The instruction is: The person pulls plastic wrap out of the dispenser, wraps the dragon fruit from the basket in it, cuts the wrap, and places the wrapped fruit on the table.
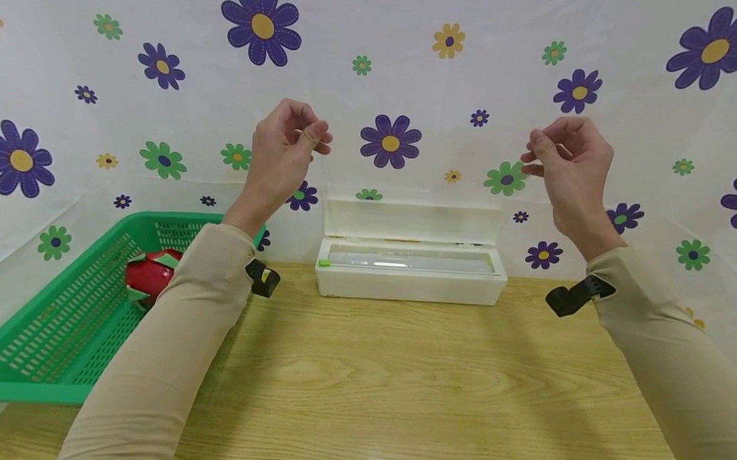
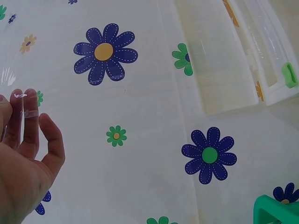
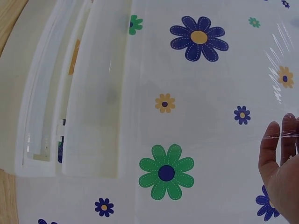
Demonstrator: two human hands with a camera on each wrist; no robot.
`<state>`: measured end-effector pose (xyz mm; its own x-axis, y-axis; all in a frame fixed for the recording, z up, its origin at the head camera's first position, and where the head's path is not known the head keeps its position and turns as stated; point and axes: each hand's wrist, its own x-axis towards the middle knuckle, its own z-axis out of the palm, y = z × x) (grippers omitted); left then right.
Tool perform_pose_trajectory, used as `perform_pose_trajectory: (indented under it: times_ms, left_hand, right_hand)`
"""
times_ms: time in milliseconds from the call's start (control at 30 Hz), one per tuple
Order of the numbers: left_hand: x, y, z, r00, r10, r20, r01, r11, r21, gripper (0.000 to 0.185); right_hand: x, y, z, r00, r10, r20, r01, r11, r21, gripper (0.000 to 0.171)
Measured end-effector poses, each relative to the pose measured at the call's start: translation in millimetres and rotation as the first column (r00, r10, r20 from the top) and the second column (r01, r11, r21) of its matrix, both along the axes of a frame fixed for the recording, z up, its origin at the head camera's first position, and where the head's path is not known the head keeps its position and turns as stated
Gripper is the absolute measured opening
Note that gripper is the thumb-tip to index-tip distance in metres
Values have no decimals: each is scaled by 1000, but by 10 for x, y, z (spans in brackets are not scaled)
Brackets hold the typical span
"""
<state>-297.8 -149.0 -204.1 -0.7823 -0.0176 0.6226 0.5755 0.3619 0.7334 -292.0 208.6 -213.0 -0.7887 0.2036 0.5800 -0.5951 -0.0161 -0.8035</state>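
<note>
My two hands are raised in front of the flowered backdrop. The left hand (image 1: pixel 313 138) and right hand (image 1: pixel 535 153) each pinch an upper corner of a clear sheet of plastic film (image 1: pixel 417 184). The sheet stretches between them and runs down to a white dispenser box (image 1: pixel 411 281) with its lid (image 1: pixel 413 222) standing up. In the left wrist view the film's edge crosses my left hand's fingers (image 2: pixel 29 116). In the right wrist view the film wrinkles (image 3: pixel 279 79) above my right hand's fingers (image 3: pixel 280 149). A small green slider (image 1: pixel 324 262) sits at the box's left end.
A green slotted basket (image 1: pixel 57 325) stands at the table's left and holds a red round object (image 1: pixel 150 277) with green pieces on it. The box stands at the back of the wooden table (image 1: pixel 397 391). A flowered cloth (image 1: pixel 100 105) hangs behind.
</note>
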Motion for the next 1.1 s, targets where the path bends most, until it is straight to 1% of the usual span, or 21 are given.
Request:
perform_pose_trajectory:
  times_ms: [167, 400, 700, 1100]
  left_hand:
    - [0, -3, 24, 1000, -1, -19, 1, 1000, -1, 12]
    - [9, -17, 54, 1000, 3, -13, -2, 1000, 14, 11]
    - [24, -1, 69, 1000, 7, -4, -7, 1000, 25, 10]
    - [22, -6, 95, 1000, 12, -27, -12, 1000, 11, 13]
  right_hand:
    - [3, 0, 26, 1000, 12, -13, -12, 1000, -10, 9]
    - [2, -7, 65, 1000, 18, -14, -18, 1000, -16, 10]
    - [13, -5, 74, 1000, 10, -2, -10, 1000, -23, 12]
    - [23, -11, 108, 1000, -1, 0, 1, 1000, -31, 13]
